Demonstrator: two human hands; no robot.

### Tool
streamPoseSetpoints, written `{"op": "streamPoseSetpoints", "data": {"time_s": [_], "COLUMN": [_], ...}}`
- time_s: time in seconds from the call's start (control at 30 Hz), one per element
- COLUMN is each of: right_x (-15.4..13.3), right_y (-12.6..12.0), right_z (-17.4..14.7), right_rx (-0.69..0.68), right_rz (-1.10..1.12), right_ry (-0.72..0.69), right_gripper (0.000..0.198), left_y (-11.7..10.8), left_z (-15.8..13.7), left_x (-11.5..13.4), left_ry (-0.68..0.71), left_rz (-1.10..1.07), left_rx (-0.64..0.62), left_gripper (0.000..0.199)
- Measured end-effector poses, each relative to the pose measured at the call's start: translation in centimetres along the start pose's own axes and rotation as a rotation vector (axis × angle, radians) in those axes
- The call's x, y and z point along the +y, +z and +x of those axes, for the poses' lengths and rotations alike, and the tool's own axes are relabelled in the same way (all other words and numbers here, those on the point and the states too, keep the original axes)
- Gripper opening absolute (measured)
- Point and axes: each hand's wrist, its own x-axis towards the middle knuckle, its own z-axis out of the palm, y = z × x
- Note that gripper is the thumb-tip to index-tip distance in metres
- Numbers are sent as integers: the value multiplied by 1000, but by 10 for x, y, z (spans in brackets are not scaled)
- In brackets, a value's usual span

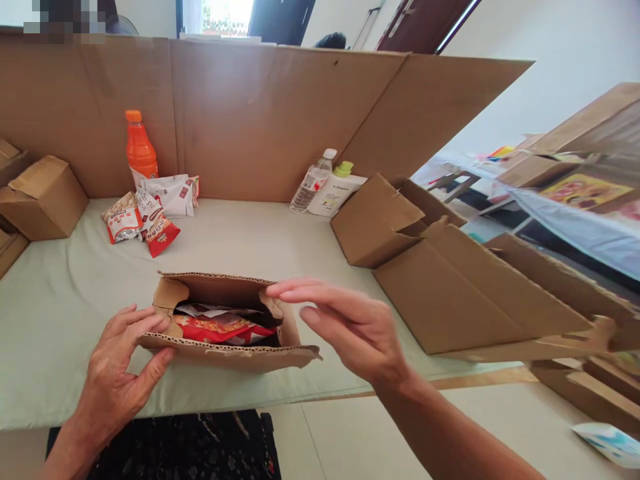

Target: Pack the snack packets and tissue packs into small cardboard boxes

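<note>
A small cardboard box (225, 358) stands with its top open near the front of the table. Inside it lie a red snack packet (220, 328) and a white-and-brown packet (215, 310), both partly hidden by the walls. My left hand (123, 360) holds the box's left end, fingers on the end flap and thumb against the front wall. At the opposite end, the fingertips of my right hand (350, 327) touch the right end flap (271, 303). That hand's fingers are stretched out, thumb apart, and nothing is held in it.
Several snack packets (157, 217) and an orange drink bottle (141, 150) are at the back left. A water bottle (313, 183) and a white pump bottle (335, 192) lean by the cardboard screen (280, 113). Open cartons (450, 300) line the right; more boxes (47, 200) sit left.
</note>
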Motion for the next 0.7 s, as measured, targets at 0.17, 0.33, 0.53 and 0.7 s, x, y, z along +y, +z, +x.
{"op": "streamPoseSetpoints", "data": {"time_s": [0.17, 0.33, 0.53, 0.7], "right_x": [-5, 14, 35, 46], "right_y": [-5, 8, -1, -5], "right_z": [-26, -38, -33, -57], "right_rx": [-122, 88, -210, -256], "right_rz": [-222, -700, -615, -654], "right_ry": [-31, -158, -200, -175], "right_gripper": [33, 65, 56, 67], "left_y": [8, 24, 16, 10], "left_z": [-5, -4, 14, 18], "left_x": [7, 17, 12, -12], "left_ry": [-264, -408, -146, -60], "left_rz": [-50, -51, 96, -84], "left_rx": [22, 152, 8, -264], "left_gripper": [30, 63, 60, 38]}}
